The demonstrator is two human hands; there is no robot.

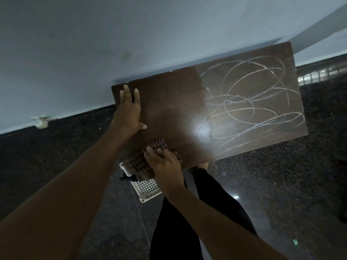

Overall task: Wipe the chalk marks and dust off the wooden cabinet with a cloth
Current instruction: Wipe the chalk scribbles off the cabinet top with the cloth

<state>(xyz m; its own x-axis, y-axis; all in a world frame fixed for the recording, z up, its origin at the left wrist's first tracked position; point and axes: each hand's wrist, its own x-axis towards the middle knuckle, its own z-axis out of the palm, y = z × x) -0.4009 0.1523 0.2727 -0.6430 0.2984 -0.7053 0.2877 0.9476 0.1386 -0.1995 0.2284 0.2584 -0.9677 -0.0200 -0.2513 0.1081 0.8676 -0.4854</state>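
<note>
While the right hand (165,166) works at the near edge, the items stand as follows.

Cabinet (169,102): dark wooden top, set against the wall (75,44), seen from above. The left half looks clean, so roughly half the wiping appears done.

Chalk marks (253,102): white loops and scribbles in a dusty haze. They cover the right half of the top only, well apart from both hands.

Cloth (155,145): checked and bunched, lying on the top at the near edge, left of centre. Part of it hangs over the edge.

Right hand: on top of the cloth, fingers bent over it and gripping it. It presses the cloth to the wood, probably so the cloth drags with each stroke.

Left hand (129,111): laid flat on the left end, fingers straight, holding nothing. It is likely a brace against the push of wiping.

Basket (148,190): white lattice, on the floor (56,166) below the near edge.

Hidden or unclear:
- Much of the basket is covered by the cloth and right hand, and its contents cannot be told.
- A small dark object at its left rim is unidentifiable.
- The cabinet's front and sides are out of sight.
- The right hand and cloth are blurred, so the exact finger placement is uncertain.
</note>
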